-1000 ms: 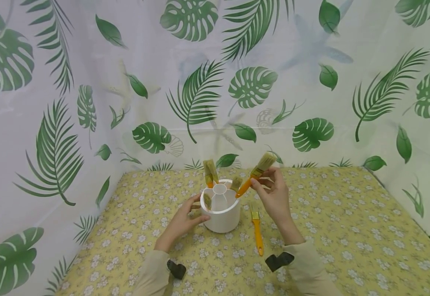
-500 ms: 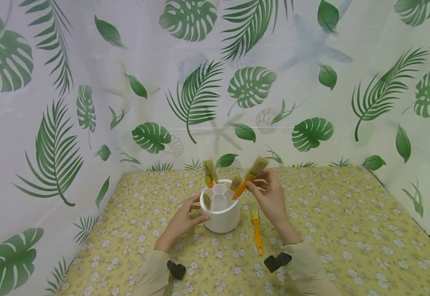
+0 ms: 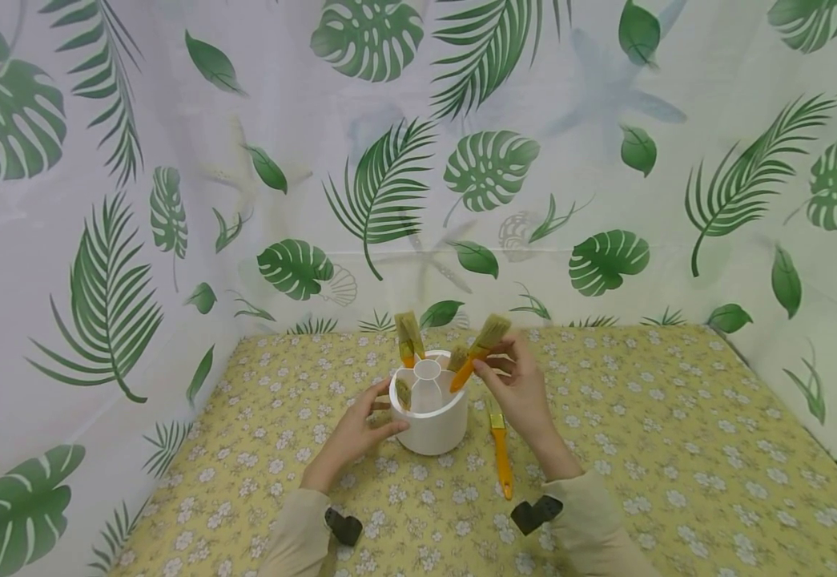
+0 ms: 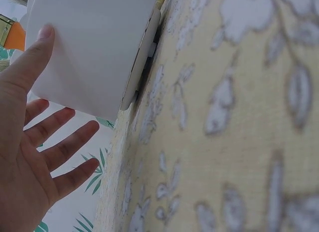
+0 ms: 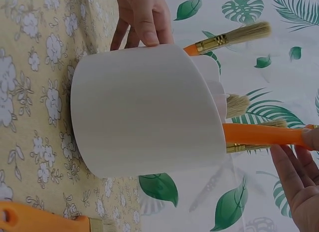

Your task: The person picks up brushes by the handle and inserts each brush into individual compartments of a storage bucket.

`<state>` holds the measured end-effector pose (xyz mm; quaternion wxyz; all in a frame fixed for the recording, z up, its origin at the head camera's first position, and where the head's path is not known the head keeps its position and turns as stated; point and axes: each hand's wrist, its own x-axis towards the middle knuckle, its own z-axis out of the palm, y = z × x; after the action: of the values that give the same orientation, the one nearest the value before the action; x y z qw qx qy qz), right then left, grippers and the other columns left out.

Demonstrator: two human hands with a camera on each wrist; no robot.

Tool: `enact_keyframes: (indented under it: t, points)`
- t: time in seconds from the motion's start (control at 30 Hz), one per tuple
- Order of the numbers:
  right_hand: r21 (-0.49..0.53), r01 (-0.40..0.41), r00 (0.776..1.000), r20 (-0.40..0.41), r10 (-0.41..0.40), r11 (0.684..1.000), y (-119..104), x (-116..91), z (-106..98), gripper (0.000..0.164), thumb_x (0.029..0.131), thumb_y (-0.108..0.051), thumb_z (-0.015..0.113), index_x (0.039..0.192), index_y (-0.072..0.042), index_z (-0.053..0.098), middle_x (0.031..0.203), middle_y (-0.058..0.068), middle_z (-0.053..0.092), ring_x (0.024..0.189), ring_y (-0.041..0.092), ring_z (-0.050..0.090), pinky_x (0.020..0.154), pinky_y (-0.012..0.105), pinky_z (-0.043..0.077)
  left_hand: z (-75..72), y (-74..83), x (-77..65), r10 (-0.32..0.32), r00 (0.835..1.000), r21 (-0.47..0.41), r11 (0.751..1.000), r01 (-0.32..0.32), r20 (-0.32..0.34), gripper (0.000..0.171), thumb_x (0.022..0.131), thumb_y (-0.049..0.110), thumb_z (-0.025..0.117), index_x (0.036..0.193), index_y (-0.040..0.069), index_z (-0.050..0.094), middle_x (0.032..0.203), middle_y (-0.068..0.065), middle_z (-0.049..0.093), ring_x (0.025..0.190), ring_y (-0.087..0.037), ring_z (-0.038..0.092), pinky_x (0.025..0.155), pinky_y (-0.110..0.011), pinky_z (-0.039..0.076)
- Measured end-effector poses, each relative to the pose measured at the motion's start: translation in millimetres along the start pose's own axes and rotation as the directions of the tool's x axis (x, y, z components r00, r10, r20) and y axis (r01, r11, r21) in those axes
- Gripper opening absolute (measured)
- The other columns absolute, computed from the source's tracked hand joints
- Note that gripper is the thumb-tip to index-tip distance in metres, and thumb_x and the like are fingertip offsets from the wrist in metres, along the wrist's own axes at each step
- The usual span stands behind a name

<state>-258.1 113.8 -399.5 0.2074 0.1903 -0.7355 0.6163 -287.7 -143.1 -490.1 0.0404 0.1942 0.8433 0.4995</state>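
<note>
A white round brush holder (image 3: 432, 433) with inner compartments stands on the cloth. My right hand (image 3: 522, 393) pinches an orange-handled paintbrush (image 3: 464, 373), bristles up and tilted. The handle's lower end overlaps the holder's right rim, and in the right wrist view the handle (image 5: 264, 134) passes behind that rim. At the holder's left side is my left hand (image 3: 353, 437), its thumb touching the wall; the left wrist view shows its fingers (image 4: 70, 157) spread and fairly straight. Other paintbrushes (image 3: 408, 336) stand bristles up inside the holder, their lower parts hidden.
Another orange-handled paintbrush (image 3: 501, 461) lies on the table right of the holder, near my right forearm. Yellow floral cloth (image 3: 259, 481) covers the table. A leaf-print curtain (image 3: 404, 104) rises behind and at both sides.
My right hand has moved left and slightly down with the paintbrush, bringing its handle end from the holder's right rim to just inside it. My left hand and the holder stay put.
</note>
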Motion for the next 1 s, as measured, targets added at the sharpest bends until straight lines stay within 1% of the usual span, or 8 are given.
enact_keyframes:
  t: [0.1, 0.3, 0.47, 0.53, 0.6, 0.77, 0.87, 1.0]
  points:
    - [0.001, -0.012, 1.0, 0.001, 0.012, 1.0, -0.6, -1.4, 0.7, 0.028, 0.086, 0.004, 0.061, 0.111, 0.005, 0.048, 0.103, 0.022, 0.054, 0.093, 0.039, 0.062, 0.073, 0.019, 0.055, -3.2, 13.2, -4.8, 0.005, 1.0, -0.01, 1.0, -0.005, 0.015, 0.077, 0.084, 0.028, 0.069, 0.147, 0.018, 0.026, 0.143, -0.012, 0.036, 0.125, -0.04, 0.042, 0.095, -0.054, 0.044]
    - [-0.001, -0.006, 1.0, -0.013, 0.006, 1.0, -1.2, -4.6, 2.5, 0.027, 0.085, 0.005, 0.061, 0.109, 0.006, 0.047, 0.102, 0.021, 0.054, 0.092, 0.038, 0.062, 0.071, 0.017, 0.054, -3.0, 12.9, -4.0, -0.004, 1.0, -0.009, 1.0, 0.004, 0.017, 0.077, 0.084, 0.028, 0.069, 0.147, 0.018, 0.026, 0.144, -0.012, 0.036, 0.125, -0.04, 0.042, 0.095, -0.054, 0.044]
    - [-0.02, -0.003, 1.0, -0.015, 0.003, 1.0, -1.4, -5.6, 3.9, 0.027, 0.085, 0.005, 0.062, 0.108, 0.005, 0.049, 0.101, 0.021, 0.055, 0.092, 0.038, 0.062, 0.071, 0.016, 0.054, 1.8, -7.4, 3.9, -0.016, 1.0, -0.007, 1.0, 0.016, 0.001, 0.078, 0.083, 0.031, 0.07, 0.147, 0.026, 0.025, 0.144, -0.008, 0.035, 0.126, -0.037, 0.042, 0.095, -0.055, 0.044]
    - [-0.023, -0.007, 1.0, -0.01, 0.007, 1.0, -1.8, -5.7, 4.7, 0.026, 0.085, 0.005, 0.062, 0.108, 0.005, 0.049, 0.101, 0.021, 0.055, 0.092, 0.038, 0.062, 0.071, 0.016, 0.053, 3.7, -16.9, 7.1, -0.019, 1.0, 0.001, 1.0, 0.019, -0.011, 0.078, 0.082, 0.035, 0.07, 0.146, 0.03, 0.025, 0.144, -0.005, 0.036, 0.126, -0.035, 0.043, 0.094, -0.054, 0.044]
    - [-0.022, -0.006, 1.0, -0.007, 0.006, 1.0, -2.2, -5.5, 5.6, 0.025, 0.085, 0.005, 0.062, 0.106, 0.005, 0.049, 0.101, 0.022, 0.055, 0.092, 0.038, 0.062, 0.071, 0.016, 0.053, 4.4, -22.2, 8.4, -0.02, 1.0, 0.008, 1.0, 0.02, -0.02, 0.078, 0.08, 0.04, 0.07, 0.145, 0.035, 0.026, 0.143, -0.001, 0.037, 0.125, -0.032, 0.044, 0.094, -0.051, 0.046]
    - [-0.062, 0.01, 1.0, -0.002, -0.01, 0.998, -4.1, -6.4, 8.4, 0.025, 0.085, 0.005, 0.062, 0.107, 0.005, 0.05, 0.101, 0.022, 0.056, 0.092, 0.037, 0.063, 0.072, 0.02, 0.054, 4.5, -25.9, 8.1, -0.013, 1.0, 0.019, 1.0, 0.014, -0.028, 0.079, 0.077, 0.047, 0.07, 0.143, 0.039, 0.026, 0.142, 0.003, 0.039, 0.124, -0.027, 0.046, 0.092, -0.047, 0.048]
    - [-0.085, 0.015, 1.0, 0.0, -0.015, 0.996, -4.7, -7.2, 9.9, 0.027, 0.085, 0.005, 0.063, 0.108, 0.004, 0.05, 0.101, 0.021, 0.057, 0.092, 0.036, 0.063, 0.073, 0.025, 0.056, 4.4, -25.9, 7.9, -0.005, 1.0, 0.013, 1.0, 0.005, -0.025, 0.079, 0.078, 0.047, 0.07, 0.143, 0.039, 0.026, 0.142, 0.003, 0.038, 0.124, -0.028, 0.046, 0.093, -0.048, 0.048]
    - [-0.091, 0.018, 1.0, 0.008, -0.017, 0.996, -4.6, -7.9, 11.6, 0.025, 0.085, 0.005, 0.063, 0.106, 0.005, 0.05, 0.101, 0.022, 0.059, 0.091, 0.036, 0.064, 0.073, 0.033, 0.057, 3.9, -23.6, 7.5, -0.007, 1.0, 0.007, 1.0, 0.007, -0.021, 0.079, 0.079, 0.042, 0.07, 0.144, 0.038, 0.025, 0.143, 0.001, 0.037, 0.124, -0.03, 0.045, 0.094, -0.051, 0.046]
